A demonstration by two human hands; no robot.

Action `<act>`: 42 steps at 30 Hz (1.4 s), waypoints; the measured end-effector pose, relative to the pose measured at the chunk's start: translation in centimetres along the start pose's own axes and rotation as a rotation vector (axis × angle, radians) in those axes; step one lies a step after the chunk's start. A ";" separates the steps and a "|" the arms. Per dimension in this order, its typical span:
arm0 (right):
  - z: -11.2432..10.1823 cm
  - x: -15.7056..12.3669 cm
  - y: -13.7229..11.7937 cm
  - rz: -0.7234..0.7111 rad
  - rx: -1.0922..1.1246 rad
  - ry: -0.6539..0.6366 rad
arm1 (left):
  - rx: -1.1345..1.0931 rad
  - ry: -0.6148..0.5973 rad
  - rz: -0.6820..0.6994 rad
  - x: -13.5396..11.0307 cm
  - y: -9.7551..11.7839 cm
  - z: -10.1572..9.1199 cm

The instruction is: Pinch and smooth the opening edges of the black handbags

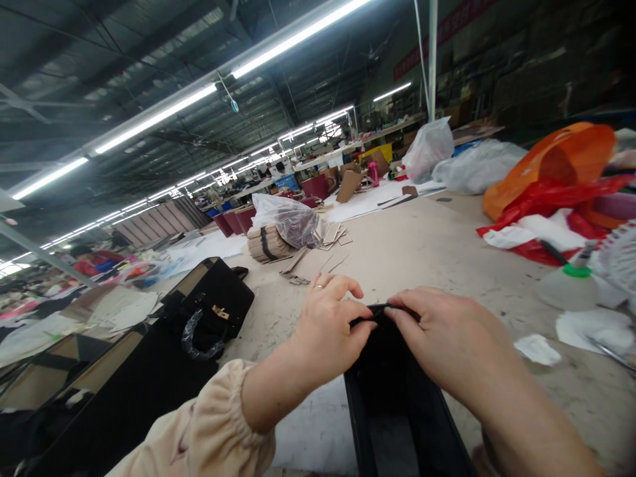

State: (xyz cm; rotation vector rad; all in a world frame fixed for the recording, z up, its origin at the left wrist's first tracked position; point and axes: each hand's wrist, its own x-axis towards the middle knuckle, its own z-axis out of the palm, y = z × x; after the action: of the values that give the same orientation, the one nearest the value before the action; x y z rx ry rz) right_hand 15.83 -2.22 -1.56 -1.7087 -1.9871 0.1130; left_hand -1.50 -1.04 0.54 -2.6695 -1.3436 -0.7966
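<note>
Large factory hall. Dark metal roof (99,53) with trusses fills the upper left. Long fluorescent tube lights (159,116) run diagonally from the left edge to top centre, with more rows further back, all lit. White pillar (433,59) at top right. Red banner (447,30) on the dark far wall (536,59), upper right, text unreadable. Long beige surface (422,245) runs from the foreground toward centre, worn and stained. More work tables (322,161) in rows at mid-distance, cluttered. Left edge blurry, colourful goods. No floor in view.
</note>
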 end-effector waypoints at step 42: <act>0.2 0.0 -0.1 0.001 0.004 0.010 | -0.455 0.030 -0.386 -0.3 -1.5 1.3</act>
State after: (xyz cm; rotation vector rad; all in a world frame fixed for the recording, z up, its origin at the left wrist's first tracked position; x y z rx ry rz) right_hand 15.64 -2.22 -1.70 -1.7042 -1.9772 0.1087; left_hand -2.18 0.02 -1.01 -2.7171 -1.9043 -1.3190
